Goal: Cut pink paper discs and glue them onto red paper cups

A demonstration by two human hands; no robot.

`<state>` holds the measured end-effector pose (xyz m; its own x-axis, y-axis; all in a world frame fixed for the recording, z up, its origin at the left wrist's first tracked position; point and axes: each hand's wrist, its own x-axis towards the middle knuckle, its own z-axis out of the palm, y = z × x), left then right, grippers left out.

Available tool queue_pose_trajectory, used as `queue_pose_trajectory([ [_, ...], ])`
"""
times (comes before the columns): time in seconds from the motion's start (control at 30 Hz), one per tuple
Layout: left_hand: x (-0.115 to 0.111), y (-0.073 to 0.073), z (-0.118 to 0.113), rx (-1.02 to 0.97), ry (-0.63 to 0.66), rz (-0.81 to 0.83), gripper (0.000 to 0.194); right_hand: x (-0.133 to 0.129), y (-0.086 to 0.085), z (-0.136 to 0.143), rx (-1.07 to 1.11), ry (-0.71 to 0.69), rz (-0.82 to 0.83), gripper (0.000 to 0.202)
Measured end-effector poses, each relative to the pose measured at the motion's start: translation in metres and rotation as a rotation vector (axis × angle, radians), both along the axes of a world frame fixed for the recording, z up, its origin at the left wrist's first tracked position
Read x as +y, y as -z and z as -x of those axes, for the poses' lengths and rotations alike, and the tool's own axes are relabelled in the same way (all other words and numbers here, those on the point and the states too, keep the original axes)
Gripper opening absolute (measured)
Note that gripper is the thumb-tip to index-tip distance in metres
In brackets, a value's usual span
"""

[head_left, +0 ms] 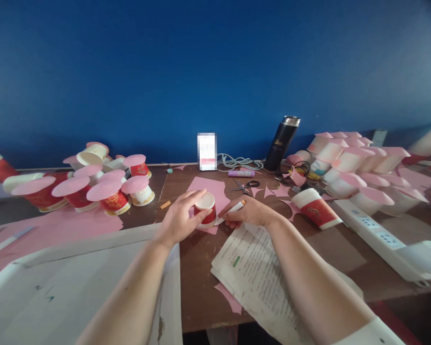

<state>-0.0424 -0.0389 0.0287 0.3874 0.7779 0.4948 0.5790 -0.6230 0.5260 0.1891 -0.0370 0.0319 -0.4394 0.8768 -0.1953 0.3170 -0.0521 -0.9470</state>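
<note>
Near the middle of the table, a red paper cup [205,215] stands upside down, its white base up, on a piece of pink paper [210,186]. My left hand [181,214] is wrapped round the cup's left side, thumb in front and fingers behind. A white pen [237,206] with an orange end is pinched in my right hand [249,212], just right of the cup. Its tip is down by the cup's rim. Black scissors [244,186] and a purple glue stick [241,174] lie behind my right hand.
Cups topped with pink paper [109,191] stand at the left, and more [352,158] at the right. A black flask [282,143], phone [207,151], stacked red cups [316,208], power strip [375,235] and printed sheets [247,263] surround my arms.
</note>
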Motion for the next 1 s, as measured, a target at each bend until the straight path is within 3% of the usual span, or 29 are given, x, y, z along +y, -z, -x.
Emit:
queue_pose_trajectory([
  [0.5,0.0002,0.001,0.0008,-0.013,0.001,0.013,0.051,0.0033,0.0057,0.0082,-0.017,0.105,-0.046,0.019],
  [1.0,-0.0007,-0.0012,-0.0001,0.011,-0.012,0.007,0.051,0.0061,0.0095,0.0098,-0.044,0.131,-0.053,0.029],
])
